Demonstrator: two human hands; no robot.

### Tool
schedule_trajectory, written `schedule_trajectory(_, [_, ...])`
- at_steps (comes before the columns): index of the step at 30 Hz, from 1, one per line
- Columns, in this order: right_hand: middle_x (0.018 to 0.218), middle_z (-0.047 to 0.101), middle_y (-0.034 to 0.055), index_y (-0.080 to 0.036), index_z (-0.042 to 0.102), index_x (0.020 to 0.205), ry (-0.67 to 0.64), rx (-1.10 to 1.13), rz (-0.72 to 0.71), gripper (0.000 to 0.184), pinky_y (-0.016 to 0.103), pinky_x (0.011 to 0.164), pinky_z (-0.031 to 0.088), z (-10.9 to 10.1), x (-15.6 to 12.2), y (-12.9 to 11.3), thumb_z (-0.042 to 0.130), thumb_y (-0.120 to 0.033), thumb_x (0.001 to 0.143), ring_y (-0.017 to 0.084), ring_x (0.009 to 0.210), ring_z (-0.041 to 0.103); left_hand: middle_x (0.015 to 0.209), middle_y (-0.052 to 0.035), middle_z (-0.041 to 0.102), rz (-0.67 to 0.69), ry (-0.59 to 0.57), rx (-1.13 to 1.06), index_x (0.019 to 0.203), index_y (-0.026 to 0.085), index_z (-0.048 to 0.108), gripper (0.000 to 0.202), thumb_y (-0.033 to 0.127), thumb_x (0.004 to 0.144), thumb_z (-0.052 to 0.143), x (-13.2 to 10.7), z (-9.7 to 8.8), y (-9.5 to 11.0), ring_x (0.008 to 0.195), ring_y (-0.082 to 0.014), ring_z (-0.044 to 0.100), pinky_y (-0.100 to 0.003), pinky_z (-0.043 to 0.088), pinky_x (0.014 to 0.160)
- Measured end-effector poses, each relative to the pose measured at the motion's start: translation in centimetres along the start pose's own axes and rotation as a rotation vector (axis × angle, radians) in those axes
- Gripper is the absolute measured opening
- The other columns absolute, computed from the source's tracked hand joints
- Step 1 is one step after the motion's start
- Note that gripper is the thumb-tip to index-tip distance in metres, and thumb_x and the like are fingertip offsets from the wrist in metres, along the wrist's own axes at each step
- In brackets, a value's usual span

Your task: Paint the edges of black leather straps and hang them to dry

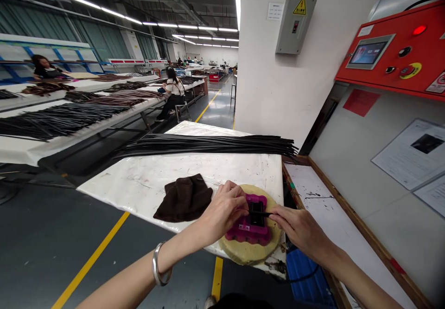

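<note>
A thin black strip is stretched between my hands, level over a purple plastic tray. My left hand pinches it at the tray's left part, fingertips closed. My right hand grips it between thumb and fingers just beyond the tray's right edge. Inside the tray is a black, shiny rectangular well; whether the strip touches it, I cannot tell. The tray sits on a round yellowish pad at the table's near right corner. A crumpled dark brown cloth lies left of my left hand.
A bundle of long black strips lies across the far side of the white table. To the right stands a machine with a red control panel and a wood-edged white surface. Long tables with strips and seated people are further left.
</note>
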State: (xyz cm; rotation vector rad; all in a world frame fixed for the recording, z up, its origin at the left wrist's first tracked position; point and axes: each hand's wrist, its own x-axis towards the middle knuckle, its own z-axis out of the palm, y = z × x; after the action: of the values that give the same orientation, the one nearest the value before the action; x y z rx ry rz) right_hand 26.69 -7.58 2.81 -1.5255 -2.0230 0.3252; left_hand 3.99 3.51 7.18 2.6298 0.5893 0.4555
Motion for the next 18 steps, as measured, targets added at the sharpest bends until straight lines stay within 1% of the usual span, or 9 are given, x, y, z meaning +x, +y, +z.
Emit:
schedule_trajectory(2, [0.073,0.062,-0.0003,-0.021,0.060,0.093,-0.006,0.008,0.006,0.029,0.029,0.053,0.036,-0.1,0.1,-0.1,0.035,-0.029,0.106,0.016,0.063,0.063,0.096,-0.0050,0.055,-0.004,0.000,-0.006,0.083,0.018,0.060,0.015,0.017,0.097,0.054,0.0,-0.1,0.0,0.095,-0.0222,0.040,-0.038,0.038,0.082])
schedule_trajectory(3, [0.075,0.064,0.0002,-0.021,0.061,0.095,-0.001,0.012,0.003,0.029,0.029,0.054,0.037,0.0,0.1,-0.2,0.035,-0.029,0.106,0.017,0.064,0.065,0.097,-0.0048,0.055,-0.010,0.005,-0.008,0.083,0.018,0.059,0.015,0.017,0.097,0.054,-0.1,-0.2,0.0,0.095,-0.0221,0.040,-0.038,0.038,0.082])
schedule_trajectory(6, [0.086,0.071,0.0021,-0.021,0.061,0.101,0.042,0.001,-0.019,0.026,0.029,0.057,0.041,0.7,0.3,-0.2,0.037,-0.030,0.105,0.019,0.072,0.069,0.097,-0.0043,0.055,-0.024,0.011,-0.006,0.083,0.018,0.058,0.015,0.019,0.098,0.053,-0.6,-0.4,-0.3,0.094,-0.0215,0.040,-0.039,0.037,0.082])
schedule_trajectory(8, [0.092,0.072,0.0028,-0.022,0.061,0.101,0.061,-0.016,-0.027,0.025,0.029,0.058,0.042,1.2,0.3,-0.1,0.038,-0.030,0.105,0.020,0.077,0.071,0.097,-0.0044,0.054,-0.032,0.004,-0.002,0.083,0.018,0.058,0.016,0.020,0.098,0.053,-0.8,-0.5,-0.5,0.093,-0.0214,0.040,-0.039,0.037,0.081])
schedule_trajectory(11, [0.090,0.071,0.0026,-0.022,0.060,0.099,0.033,-0.026,-0.025,0.026,0.029,0.059,0.042,1.1,-0.1,0.1,0.036,-0.029,0.105,0.020,0.079,0.071,0.098,-0.0050,0.055,-0.020,-0.005,-0.007,0.084,0.018,0.059,0.016,0.020,0.098,0.053,-0.6,-0.3,-0.4,0.094,-0.0216,0.040,-0.039,0.038,0.082])
schedule_trajectory(14, [0.083,0.068,0.0017,-0.022,0.059,0.096,-0.035,-0.067,0.002,0.027,0.029,0.057,0.039,-0.3,-0.6,0.3,0.034,-0.027,0.106,0.019,0.074,0.068,0.099,-0.0054,0.056,0.036,-0.011,-0.022,0.084,0.017,0.061,0.015,0.018,0.097,0.055,0.3,0.3,0.0,0.097,-0.0217,0.041,-0.038,0.040,0.084])
schedule_trajectory(18, [0.076,0.064,0.0005,-0.023,0.055,0.088,-0.136,-0.210,-0.007,0.026,0.030,0.053,0.031,-3.4,-0.7,0.4,0.036,-0.028,0.105,0.018,0.062,0.062,0.096,-0.0067,0.058,0.081,-0.022,-0.004,0.085,0.017,0.066,0.011,0.017,0.094,0.059,1.8,1.1,0.8,0.096,-0.0226,0.042,-0.037,0.042,0.082])
